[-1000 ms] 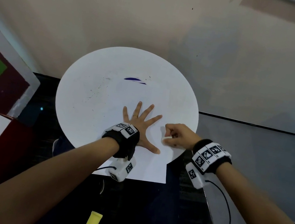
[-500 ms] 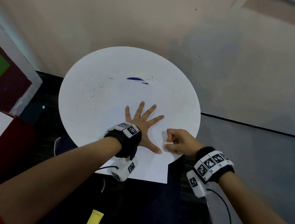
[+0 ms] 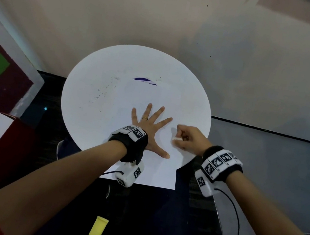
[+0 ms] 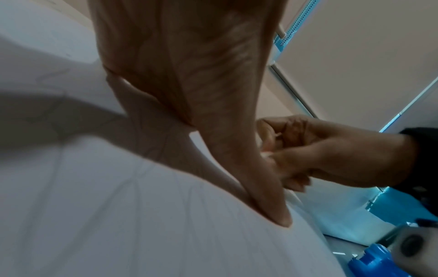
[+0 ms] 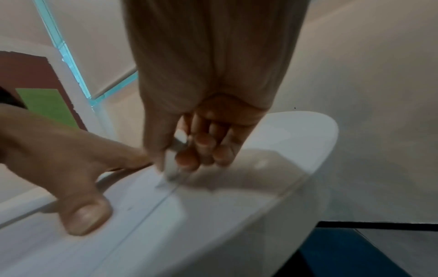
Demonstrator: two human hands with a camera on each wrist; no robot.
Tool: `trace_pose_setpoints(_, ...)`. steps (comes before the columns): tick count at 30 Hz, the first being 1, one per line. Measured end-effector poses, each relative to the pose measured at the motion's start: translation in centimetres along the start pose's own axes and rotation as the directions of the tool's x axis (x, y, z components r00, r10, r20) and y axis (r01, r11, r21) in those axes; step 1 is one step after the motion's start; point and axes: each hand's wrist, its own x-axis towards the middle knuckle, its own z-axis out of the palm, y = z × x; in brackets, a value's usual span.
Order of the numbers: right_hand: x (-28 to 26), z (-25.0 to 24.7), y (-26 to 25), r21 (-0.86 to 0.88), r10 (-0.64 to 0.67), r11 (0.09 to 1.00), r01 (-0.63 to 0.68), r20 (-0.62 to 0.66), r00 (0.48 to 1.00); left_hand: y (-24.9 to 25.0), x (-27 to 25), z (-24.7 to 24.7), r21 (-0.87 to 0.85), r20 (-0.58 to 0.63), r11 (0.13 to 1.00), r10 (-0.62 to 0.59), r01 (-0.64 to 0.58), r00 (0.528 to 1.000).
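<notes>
A plain beige wall (image 3: 127,10) backs a round white table (image 3: 95,78) with dark floor below it. On the near side of the table lies a sheet of white paper (image 3: 156,175), its front edge hanging out past the rim.

The left hand (image 3: 148,128) lies flat on the sheet, fingers spread and straight, pinning it down. The right hand (image 3: 189,138) is curled just beside that thumb. It pinches a small white tool (image 5: 171,165) whose tip meets the paper at a faint straight line. The tool is too blurred to name.

The paper looks thin, light and limp, and I would expect it to slide on the smooth top and to crease or tear under a hard stroke. Flat pressure close to the working point seems the safest hold. The overhanging strip has no support, so it is a poor place to press.

To the left stands a dark red box (image 3: 6,143), well apart. A yellow tube (image 3: 97,230) lies on the floor near the person. A small purple mark (image 3: 144,80) sits on the far side of the table. Only the left thumb is close to the tool's path.
</notes>
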Motion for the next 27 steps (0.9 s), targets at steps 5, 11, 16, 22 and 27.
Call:
trace_pose_setpoints(5,1.1,-0.4,-0.4,0.042,0.009,0.999,-0.011,0.039,0.999,0.1,-0.1,-0.1,0.005,0.003,1.000,0.000,0.000,1.000)
trace_pose_setpoints(11,1.3,0.0,-1.0,0.043,0.000,0.999,-0.006,0.147,0.989,0.0,0.0,0.0,-0.005,-0.012,1.000,0.002,-0.002,1.000)
trace_pose_setpoints(16,2.5,0.3,-1.1,0.061,-0.046,0.997,0.050,-0.064,0.997,0.1,-0.1,-0.2,0.003,0.015,1.000,0.003,-0.003,1.000)
trace_pose_setpoints(22,2.6,0.1,-1.3,0.021,-0.042,0.999,0.043,-0.018,0.999,0.0,0.0,-0.1,0.011,0.011,1.000,0.001,-0.001,1.000)
trace_pose_setpoints(27,2.1,0.8,-1.8,-0.043,-0.038,0.998,0.041,0.081,0.996,0.0,-0.1,0.0,-0.010,0.005,1.000,0.004,-0.004,1.000)
